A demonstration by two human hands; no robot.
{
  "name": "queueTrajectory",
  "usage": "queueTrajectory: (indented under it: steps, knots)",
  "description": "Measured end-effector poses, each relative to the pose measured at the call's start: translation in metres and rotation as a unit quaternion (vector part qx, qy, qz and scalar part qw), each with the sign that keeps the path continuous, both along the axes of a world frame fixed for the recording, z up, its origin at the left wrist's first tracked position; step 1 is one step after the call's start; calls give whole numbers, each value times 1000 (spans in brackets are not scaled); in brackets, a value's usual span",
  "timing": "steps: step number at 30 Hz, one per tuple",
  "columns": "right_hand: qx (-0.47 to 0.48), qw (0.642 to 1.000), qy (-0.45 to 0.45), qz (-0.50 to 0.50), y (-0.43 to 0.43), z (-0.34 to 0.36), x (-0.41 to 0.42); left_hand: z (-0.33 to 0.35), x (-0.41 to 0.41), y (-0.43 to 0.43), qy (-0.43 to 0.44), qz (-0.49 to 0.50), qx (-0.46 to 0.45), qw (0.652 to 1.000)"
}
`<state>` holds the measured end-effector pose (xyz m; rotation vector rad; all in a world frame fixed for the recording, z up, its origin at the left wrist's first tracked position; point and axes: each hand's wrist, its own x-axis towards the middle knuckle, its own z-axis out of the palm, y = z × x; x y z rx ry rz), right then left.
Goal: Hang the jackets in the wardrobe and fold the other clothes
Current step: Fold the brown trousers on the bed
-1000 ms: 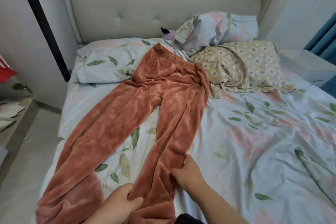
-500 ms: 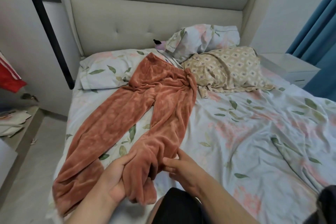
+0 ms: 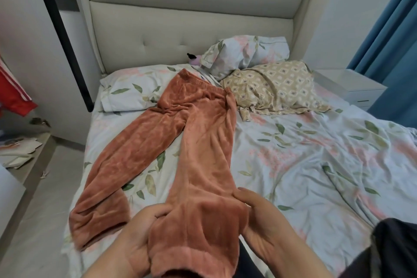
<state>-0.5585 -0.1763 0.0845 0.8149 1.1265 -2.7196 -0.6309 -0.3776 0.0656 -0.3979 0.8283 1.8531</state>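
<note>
The trousers (image 3: 198,142) are plush, matt velvety cloth; the sheet (image 3: 316,165) thin, creased cotton perhaps; the headboard (image 3: 180,22) smooth, tufted upholstery.

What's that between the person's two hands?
The cuff end of one leg of the orange trousers, gripped at its sides by the left hand and right hand; the head view shows it.

The 2 hands were low and close together, with palms turned in to face each other. The left hand (image 3: 135,241) held the near side of the orange pants leg (image 3: 198,221), thumb on top. The right hand (image 3: 264,228) held the far side, fingers curled over the edge. Both bare arms came up from below.
</note>
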Motion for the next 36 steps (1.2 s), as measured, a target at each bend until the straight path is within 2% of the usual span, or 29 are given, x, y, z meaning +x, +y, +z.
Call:
queueTrajectory:
  steps: [3,5,9,12,14,17,21,23,25,26,27,28,29,31,32,34,36]
  knots:
    - [28,997,-58,41,-2,-4,19,4,20,2,11,3,5,1000]
    - [93,990,-70,75,-6,-8,29,6,31,0,33,0,-4,999]
    - [243,964,-14,105,-5,-5,37,5,41,-10,58,3,-36,998]
    - [247,961,27,117,-5,-4,41,-3,39,-21,87,13,-110,990]
    - [300,941,46,151,-10,-5,43,-3,43,-26,114,-18,-143,983]
    - [438,879,8,186,-20,-7,44,-10,50,-34,154,-17,-205,966]
    - [513,806,-28,294,-32,1,47,-12,59,-41,183,6,-264,947]
    - [590,729,-36,345,-30,6,50,-12,66,-43,205,-27,-268,941]
    - [692,614,-46,376,-24,8,51,-8,74,-43,223,-65,-249,940]
    - [730,570,-47,374,-22,10,50,-9,76,-43,218,-71,-228,946]
    - [755,548,-39,359,-20,11,48,-10,78,-42,198,-63,-197,958]
    - [770,544,-20,334,-18,12,45,-12,78,-40,164,-43,-154,973]
    - [773,557,10,303,-18,15,42,-10,79,-37,130,-23,-98,986]
    - [755,601,87,249,-21,23,36,-6,82,-30,101,-14,13,995]
    - [743,616,124,231,-23,25,32,-4,85,-27,117,-29,30,992]
    - [727,622,179,231,-30,26,25,-6,92,-22,178,-62,-41,981]
    - [726,600,196,274,-37,18,23,-11,95,-22,253,-76,-162,951]
